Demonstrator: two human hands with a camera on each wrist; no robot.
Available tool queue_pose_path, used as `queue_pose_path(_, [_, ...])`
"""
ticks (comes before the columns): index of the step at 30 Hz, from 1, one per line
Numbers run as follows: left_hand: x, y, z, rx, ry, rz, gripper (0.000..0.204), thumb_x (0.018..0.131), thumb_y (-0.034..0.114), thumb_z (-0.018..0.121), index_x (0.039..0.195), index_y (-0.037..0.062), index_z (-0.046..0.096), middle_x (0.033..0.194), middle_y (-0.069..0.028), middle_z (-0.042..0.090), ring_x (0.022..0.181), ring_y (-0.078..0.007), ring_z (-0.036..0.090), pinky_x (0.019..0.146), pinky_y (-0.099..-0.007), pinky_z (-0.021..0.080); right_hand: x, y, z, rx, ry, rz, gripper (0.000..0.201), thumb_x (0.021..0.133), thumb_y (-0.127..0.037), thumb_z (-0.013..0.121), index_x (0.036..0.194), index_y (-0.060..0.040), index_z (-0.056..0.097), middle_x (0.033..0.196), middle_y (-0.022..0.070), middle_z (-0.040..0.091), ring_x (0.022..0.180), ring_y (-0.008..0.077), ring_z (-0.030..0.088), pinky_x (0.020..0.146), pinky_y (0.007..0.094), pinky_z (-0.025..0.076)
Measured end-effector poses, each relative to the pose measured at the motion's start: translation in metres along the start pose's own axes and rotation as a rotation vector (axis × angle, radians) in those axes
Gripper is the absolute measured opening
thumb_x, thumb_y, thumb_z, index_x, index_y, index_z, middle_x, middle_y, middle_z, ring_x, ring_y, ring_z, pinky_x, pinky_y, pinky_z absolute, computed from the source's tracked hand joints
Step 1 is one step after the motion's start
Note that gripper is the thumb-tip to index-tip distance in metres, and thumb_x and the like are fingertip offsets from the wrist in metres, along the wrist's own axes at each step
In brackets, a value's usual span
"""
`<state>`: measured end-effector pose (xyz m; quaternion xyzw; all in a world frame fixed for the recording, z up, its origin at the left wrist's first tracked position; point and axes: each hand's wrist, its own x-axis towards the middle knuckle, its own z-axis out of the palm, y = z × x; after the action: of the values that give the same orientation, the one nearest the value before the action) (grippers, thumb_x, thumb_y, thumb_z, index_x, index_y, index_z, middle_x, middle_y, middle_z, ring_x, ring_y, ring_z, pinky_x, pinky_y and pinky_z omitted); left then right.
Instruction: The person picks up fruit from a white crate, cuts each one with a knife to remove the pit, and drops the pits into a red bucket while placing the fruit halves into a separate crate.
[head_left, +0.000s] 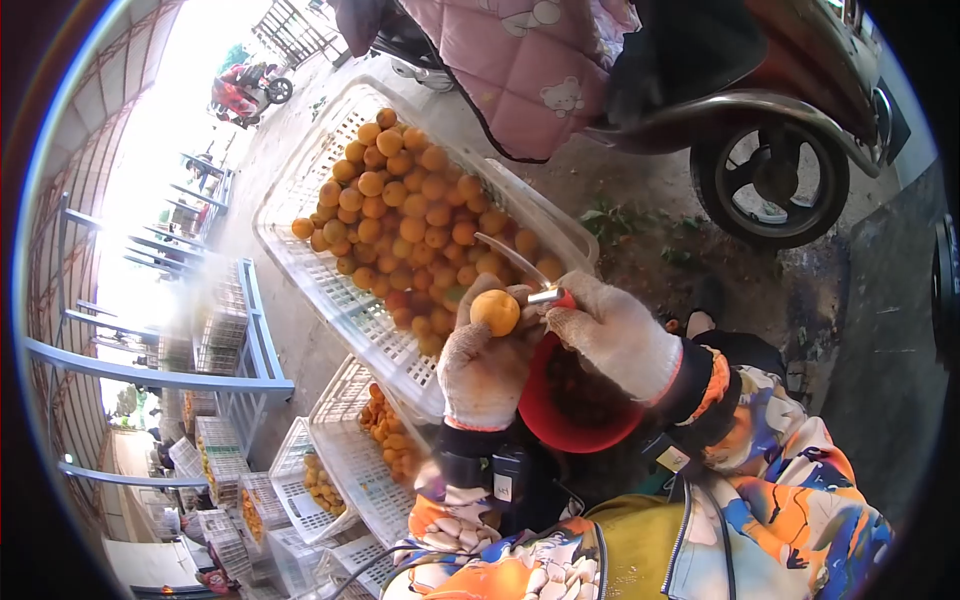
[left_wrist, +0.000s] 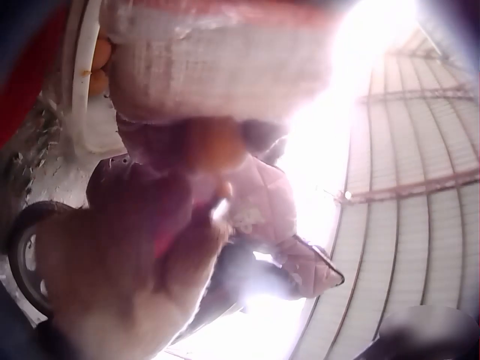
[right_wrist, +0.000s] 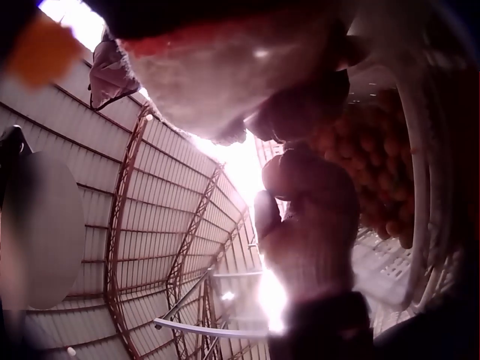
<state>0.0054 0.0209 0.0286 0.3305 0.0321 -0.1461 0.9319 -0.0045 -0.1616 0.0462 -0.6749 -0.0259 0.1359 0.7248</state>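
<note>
My left hand (head_left: 485, 378), in a pale knit glove, holds a round orange fruit (head_left: 495, 313) between thumb and fingers. Facing it, the gloved right hand (head_left: 628, 340) grips a small tool (head_left: 546, 297) with a red handle and a shiny metal end. That metal end points at the fruit, close beside it. A thin curved pale strip (head_left: 510, 258) rises above the tool, over the fruit pile. Below both hands stands a red bucket (head_left: 580, 437) with dark, indistinct contents. In the left wrist view the fruit (left_wrist: 214, 144) is blurred, partly behind the left glove.
A large white slatted crate (head_left: 300, 262) heaped with orange fruit lies ahead. More crates (head_left: 330, 430) with fruit stand at the left, near a blue metal frame (head_left: 150, 368). A parked scooter with a pink quilted cover (head_left: 500, 80) and black wheel (head_left: 770, 185) stands at the far right.
</note>
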Motion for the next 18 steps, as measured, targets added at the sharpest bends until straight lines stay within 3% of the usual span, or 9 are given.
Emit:
queue_pose_path(2, [-0.001, -0.004, 0.001, -0.07, -0.021, 0.019, 0.056, 0.083, 0.019, 0.062, 0.136, 0.0054, 0.049, 0.125, -0.0223, 0.058, 0.116, -0.037, 0.056, 0.106, -0.0493, 0.04, 0.001, 0.004, 0.006, -0.065, 0.036, -0.122, 0.019, 0.099, -0.022, 0.06, 0.093, -0.0051, 0.055, 0.073, 0.0086, 0.056, 0.067, 0.0189, 0.054, 0.065, 0.035, 0.045])
queue_pose_path(6, [0.003, -0.009, -0.001, -0.005, -0.067, 0.037, 0.057, 0.08, 0.018, 0.057, 0.135, 0.0019, 0.049, 0.128, -0.02, 0.058, 0.122, -0.034, 0.053, 0.11, -0.0453, 0.037, 0.008, 0.014, 0.011, -0.139, 0.053, -0.144, 0.019, 0.099, -0.023, 0.06, 0.094, -0.0052, 0.055, 0.074, 0.0101, 0.058, 0.068, 0.0209, 0.056, 0.065, 0.0341, 0.046])
queue_pose_path(8, [0.004, -0.012, 0.001, 0.003, -0.072, 0.03, 0.056, 0.08, 0.018, 0.056, 0.133, 0.0009, 0.049, 0.128, -0.0204, 0.058, 0.122, -0.0337, 0.053, 0.111, -0.0451, 0.037, 0.01, 0.016, 0.014, -0.173, 0.065, -0.198, 0.019, 0.098, -0.024, 0.061, 0.099, -0.0059, 0.057, 0.077, 0.0131, 0.061, 0.07, 0.0278, 0.062, 0.065, 0.0382, 0.048])
queue_pose_path(10, [0.003, -0.014, 0.001, 0.018, -0.013, 0.064, 0.054, 0.078, 0.017, 0.056, 0.129, 0.0001, 0.05, 0.125, -0.0211, 0.058, 0.12, -0.0348, 0.054, 0.111, -0.0465, 0.037, 0.009, 0.016, 0.014, -0.297, 0.085, -0.203, 0.02, 0.097, -0.025, 0.062, 0.103, -0.0065, 0.058, 0.079, 0.0147, 0.063, 0.073, 0.0326, 0.064, 0.066, 0.0407, 0.049])
queue_pose_path(14, [0.003, -0.014, -0.001, 0.039, -0.069, 0.122, 0.053, 0.078, 0.015, 0.055, 0.128, -0.0004, 0.05, 0.123, -0.0212, 0.058, 0.118, -0.0359, 0.054, 0.109, -0.0462, 0.039, 0.007, 0.017, 0.021, -0.484, 0.155, -0.226, 0.025, 0.096, -0.027, 0.062, 0.113, -0.0089, 0.059, 0.088, 0.019, 0.067, 0.085, 0.0429, 0.064, 0.07, 0.0462, 0.052])
queue_pose_path(18, [0.002, -0.014, 0.001, 0.087, -0.049, 0.154, 0.055, 0.075, 0.013, 0.053, 0.128, -0.0007, 0.05, 0.121, -0.0209, 0.059, 0.115, -0.0364, 0.056, 0.106, -0.0454, 0.042, 0.013, 0.03, 0.027, -0.423, 0.154, -0.244, 0.027, 0.097, -0.028, 0.061, 0.115, -0.0075, 0.058, 0.086, 0.0165, 0.068, 0.082, 0.0391, 0.067, 0.074, 0.0438, 0.053])
